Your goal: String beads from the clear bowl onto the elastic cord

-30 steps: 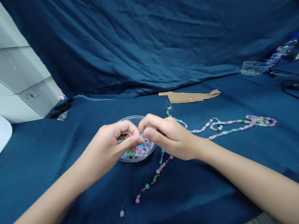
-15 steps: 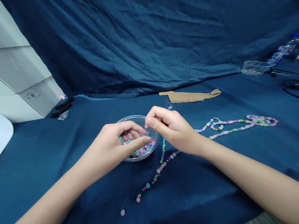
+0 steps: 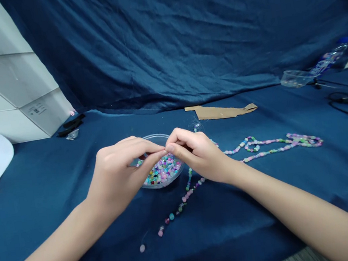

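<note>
Over a clear plastic bowl [image 3: 155, 136], the fingertips of my two hands meet. My left hand [image 3: 116, 168] is closed in a pinch, thumb against fingers. The thumb and forefinger of my right hand [image 3: 201, 154] also press together; whatever lies between the fingertips is too small to make out. Many small coloured beads [image 3: 165, 171] fill the bowl beneath. A long string of beads [image 3: 267, 141] runs out to the right from behind my right hand. Nearer me, another beaded stretch [image 3: 188, 195] slants down-left, ending near a separate pale pink bead [image 3: 142, 248] by a thin clear thread.
Behind lies a torn cardboard strip [image 3: 223, 111]. White boxes [image 3: 44, 115] stand at the left, near a small plastic bag [image 3: 72, 135]. At the right are a clear tub [image 3: 296, 78], a bottle [image 3: 328, 62] and black cables [image 3: 345, 101]. Blue cloth covers the table.
My left hand has risen out of the bowl and closed from a loose, parted shape into a pinch against my right fingertips. My right hand has shifted slightly left.
</note>
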Available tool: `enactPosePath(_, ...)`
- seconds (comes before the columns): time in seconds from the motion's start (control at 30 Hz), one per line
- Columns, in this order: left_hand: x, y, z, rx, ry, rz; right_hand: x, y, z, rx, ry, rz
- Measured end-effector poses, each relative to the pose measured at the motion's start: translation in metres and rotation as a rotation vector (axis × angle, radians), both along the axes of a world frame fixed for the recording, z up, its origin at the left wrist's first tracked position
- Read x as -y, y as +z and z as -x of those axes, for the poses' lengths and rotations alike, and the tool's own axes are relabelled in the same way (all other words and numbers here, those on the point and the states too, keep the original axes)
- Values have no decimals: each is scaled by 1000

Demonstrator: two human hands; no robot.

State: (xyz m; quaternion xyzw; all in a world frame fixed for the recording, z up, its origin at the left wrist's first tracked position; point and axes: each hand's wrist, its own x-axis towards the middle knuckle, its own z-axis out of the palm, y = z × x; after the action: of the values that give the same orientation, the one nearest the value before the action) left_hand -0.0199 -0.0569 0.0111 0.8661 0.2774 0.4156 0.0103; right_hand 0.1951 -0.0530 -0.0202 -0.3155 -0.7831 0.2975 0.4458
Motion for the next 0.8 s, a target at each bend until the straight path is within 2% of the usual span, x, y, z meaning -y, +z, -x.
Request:
enactPosePath(0.13, 1, 4, 1, -14, 29, -11, 0, 0, 0, -32, -2, 60)
enactPosePath(0.23, -6, 4, 4, -52, 46, 51, 0, -1, 1, -56, -53, 44)
enactPosePath(0.3, -15, 3, 6, -171, 43, 148, 0, -1, 1, -74, -112, 16)
enactPosePath(0.37, -28, 1, 8, -379, 49, 246, 0, 0, 1, -99, -154, 9)
enactPosePath(0.43, -40, -2, 7, -583, 30, 323, -1, 0, 1, -113, -166, 13)
enactPosePath(0.5, -49, -5, 5, -689, -2, 389, -1, 0, 0, -112, -156, 15)
enactPosePath(0.67, -58, -9, -4, -715, -48, 495, -1, 0, 0, -107, -145, 15)
enactPosePath(0.8, -52, -4, -5, -653, -40, 503, 0, 2, -1, -123, -156, 14)
